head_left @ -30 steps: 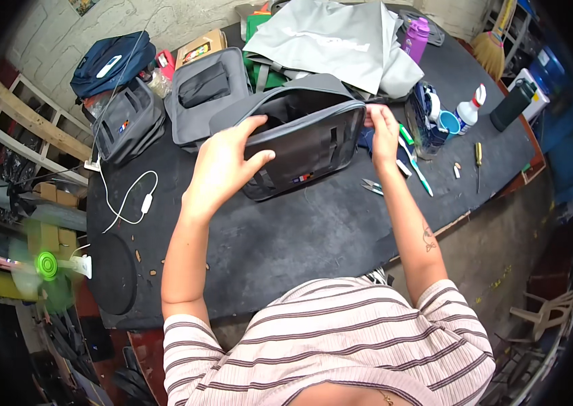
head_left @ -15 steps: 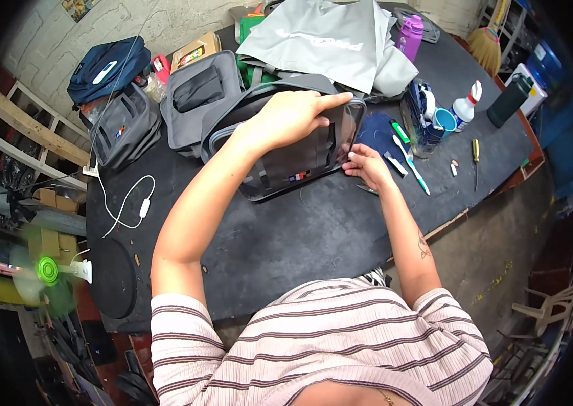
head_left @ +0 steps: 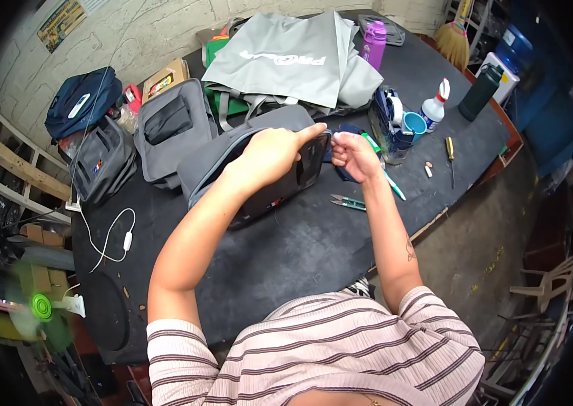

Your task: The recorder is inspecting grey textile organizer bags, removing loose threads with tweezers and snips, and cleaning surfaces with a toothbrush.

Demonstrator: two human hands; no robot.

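Observation:
A dark grey bag [head_left: 202,162] stands on the black table in front of me, its rounded zippered rim curving toward its right corner. My left hand [head_left: 269,154] grips that rim from above, index finger stretched along it to the corner and the other fingers curled over the edge. Right at this corner, my right hand [head_left: 355,157] is closed in a pinch against the zippered edge. Its fingers hide whatever small part they hold. Thread snips [head_left: 349,202] with green handles lie beside my right wrist.
Grey bags [head_left: 171,125], a pile of grey fabric bags [head_left: 280,61] and a purple bottle [head_left: 374,44] occupy the back. To the right are a light blue cup [head_left: 414,126], spray bottle [head_left: 434,108], dark flask [head_left: 481,93] and screwdriver [head_left: 450,152]. A white cable [head_left: 105,237] lies left.
My right hand has risen from the bag's lower right side to its upper corner and closed into a pinch. The snips have come into view. The whole view has shifted slightly.

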